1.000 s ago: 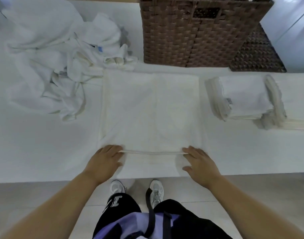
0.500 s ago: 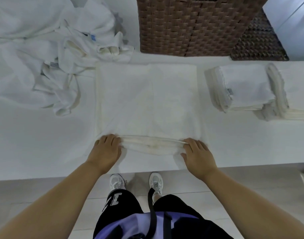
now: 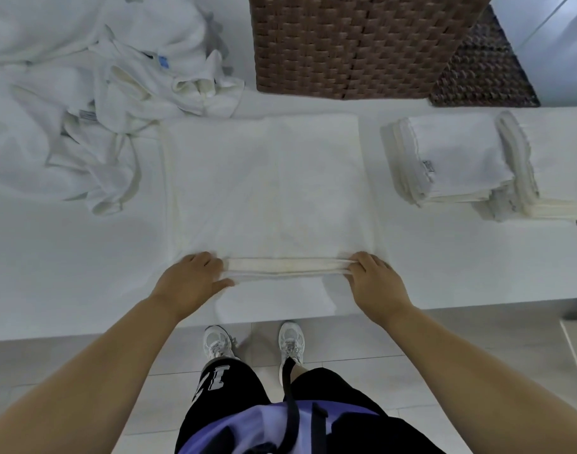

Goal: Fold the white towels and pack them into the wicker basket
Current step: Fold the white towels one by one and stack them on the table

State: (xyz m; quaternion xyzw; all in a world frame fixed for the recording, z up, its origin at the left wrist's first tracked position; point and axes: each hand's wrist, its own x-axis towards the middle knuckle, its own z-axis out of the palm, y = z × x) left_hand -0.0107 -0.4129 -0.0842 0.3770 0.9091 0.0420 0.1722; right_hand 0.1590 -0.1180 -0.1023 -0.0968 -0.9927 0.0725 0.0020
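Observation:
A white towel (image 3: pixel 264 188) lies spread flat on the white table (image 3: pixel 67 273) in front of me. Its near edge is bunched into a raised band between my hands. My left hand (image 3: pixel 190 280) grips the left end of that band, fingers curled over it. At the right end, my right hand (image 3: pixel 375 283) grips the band the same way. The brown wicker basket (image 3: pixel 355 44) stands at the far edge, behind the towel. A stack of folded white towels (image 3: pixel 457 158) sits to the right.
A heap of unfolded white towels (image 3: pixel 84 93) covers the far left of the table. A dark woven lid or mat (image 3: pixel 483 70) lies beside the basket at the right. The table's near edge runs just behind my hands, with tiled floor and my shoes below.
Both hands have taken hold of the towel's near edge and lifted it into a thicker, raised band. The view has shifted a little closer to the table.

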